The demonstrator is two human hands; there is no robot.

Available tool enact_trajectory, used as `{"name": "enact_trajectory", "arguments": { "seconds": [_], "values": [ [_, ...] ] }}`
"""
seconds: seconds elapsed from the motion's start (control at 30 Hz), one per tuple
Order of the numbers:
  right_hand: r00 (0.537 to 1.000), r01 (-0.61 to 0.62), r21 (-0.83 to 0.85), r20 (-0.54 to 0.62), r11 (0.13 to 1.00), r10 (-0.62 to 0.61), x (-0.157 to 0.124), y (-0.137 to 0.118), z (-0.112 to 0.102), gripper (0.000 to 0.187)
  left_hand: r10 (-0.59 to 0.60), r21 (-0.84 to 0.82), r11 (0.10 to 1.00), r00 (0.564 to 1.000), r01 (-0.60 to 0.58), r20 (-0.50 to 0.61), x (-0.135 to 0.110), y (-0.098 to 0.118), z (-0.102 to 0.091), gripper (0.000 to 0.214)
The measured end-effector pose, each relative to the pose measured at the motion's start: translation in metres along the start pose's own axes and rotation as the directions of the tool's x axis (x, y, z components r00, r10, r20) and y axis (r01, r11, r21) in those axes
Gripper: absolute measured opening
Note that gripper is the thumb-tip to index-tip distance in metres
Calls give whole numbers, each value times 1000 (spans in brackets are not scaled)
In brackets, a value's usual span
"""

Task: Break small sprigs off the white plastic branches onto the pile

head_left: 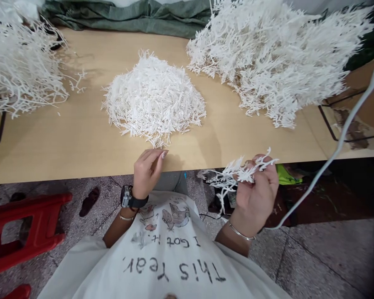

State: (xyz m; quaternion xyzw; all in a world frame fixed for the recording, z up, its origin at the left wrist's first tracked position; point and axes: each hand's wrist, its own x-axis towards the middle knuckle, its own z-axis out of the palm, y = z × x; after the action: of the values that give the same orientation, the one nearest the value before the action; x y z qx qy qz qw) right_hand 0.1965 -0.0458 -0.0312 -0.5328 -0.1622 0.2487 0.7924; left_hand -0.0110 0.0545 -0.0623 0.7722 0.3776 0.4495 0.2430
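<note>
My right hand [258, 194] is closed around a small bunch of white branching plastic sprigs [233, 174], held just off the table's front edge. The sprigs stick out to the left and above the fingers. My left hand [148, 169], with a watch on the wrist, is at the table edge, thumb and fingertips pinched together. Whatever lies between those fingertips is too small or hidden to make out. Right beyond it rises a heap of short white plastic pieces [156, 97], its near tip almost at my fingertips.
A large pile of white sprigs [277, 58] covers the table's [90, 145] right back. Looser white branching stems [18, 70] lie at the left. Green cloth [127, 15] runs along the back. A white cable [339, 141] crosses at right; a red stool [28, 232] stands lower left.
</note>
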Motion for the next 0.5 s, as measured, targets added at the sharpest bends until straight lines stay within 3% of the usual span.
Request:
{"name": "enact_trajectory", "arguments": {
  "seconds": [0.13,0.27,0.4,0.5],
  "values": [
    [993,43,-70,116,997,-34,0,5,-1,17,-69,-138,988,996,77,62,1,12,-3,17],
    [962,49,-183,273,982,3,-3,5,4,20,-140,-263,940,946,219,291,6,30,-4,23],
    [863,30,-323,486,946,138,-10,0,16,19,-70,-337,900,856,275,513,16,42,-1,22],
    [781,-8,-358,581,934,230,-15,0,24,22,-25,-315,914,810,256,586,20,46,1,25]
  ]
}}
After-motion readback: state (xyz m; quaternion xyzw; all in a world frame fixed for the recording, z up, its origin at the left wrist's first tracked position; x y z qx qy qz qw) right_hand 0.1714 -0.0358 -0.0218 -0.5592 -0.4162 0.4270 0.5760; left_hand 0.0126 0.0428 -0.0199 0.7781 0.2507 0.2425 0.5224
